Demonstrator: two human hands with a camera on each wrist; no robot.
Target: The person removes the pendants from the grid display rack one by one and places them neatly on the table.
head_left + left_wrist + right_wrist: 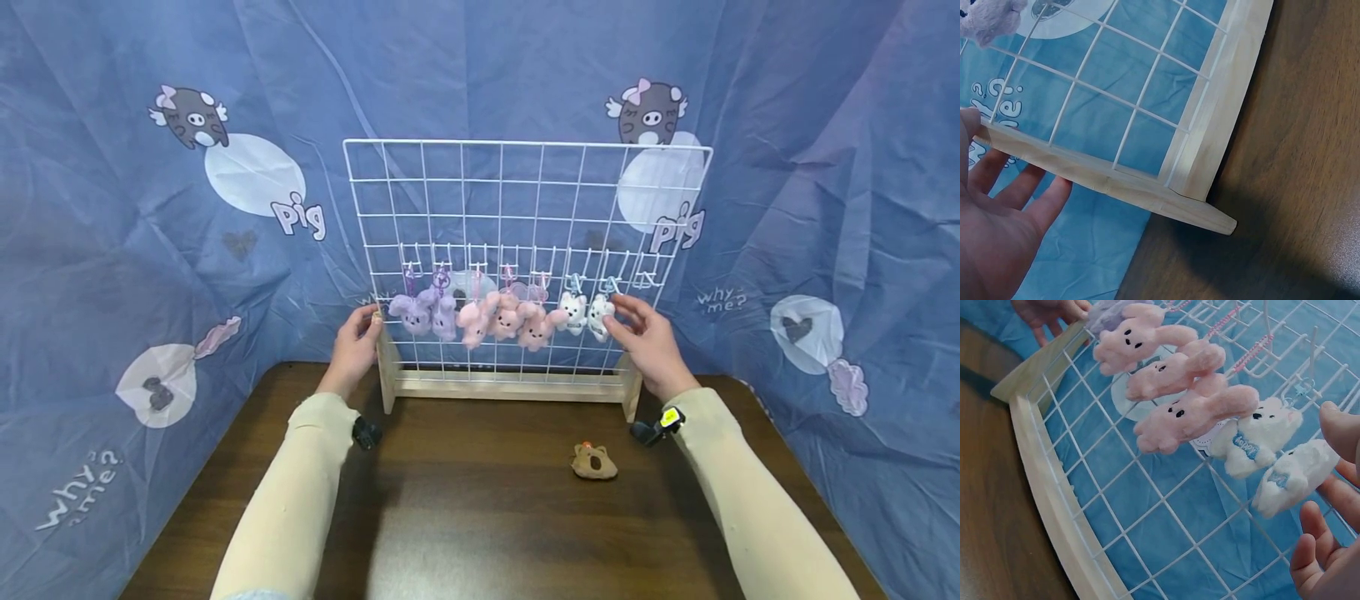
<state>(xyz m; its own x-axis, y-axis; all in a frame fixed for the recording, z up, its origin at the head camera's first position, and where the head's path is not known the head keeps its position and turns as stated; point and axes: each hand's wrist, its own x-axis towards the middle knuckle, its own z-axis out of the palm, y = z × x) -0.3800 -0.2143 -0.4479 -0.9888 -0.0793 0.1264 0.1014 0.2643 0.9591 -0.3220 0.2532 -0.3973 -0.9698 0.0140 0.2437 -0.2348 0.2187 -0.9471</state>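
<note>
My left hand (354, 346) grips the left wooden post (1091, 169) of a white wire grid rack (501, 179), thumb on one side and fingers on the other. My right hand (651, 346) is at the rightmost white plush keychain (600, 318), its fingers loosely bent around it. In the right wrist view the thumb (1339, 428) stands a little off that plush, while other fingers lie beside and behind it. Another white plush keychain (1246, 445) hangs next to it. Further left on the hooks hang three pink plush keychains (507, 317) and two purple ones (414, 315).
A small brown plush piece (594, 463) lies on the dark wooden table (480, 508) in front of the rack. An unused-looking hook (644, 281) sticks out at the far right. The rack's wooden base bar (510, 387) runs along the table, with blue printed cloth (465, 67) behind.
</note>
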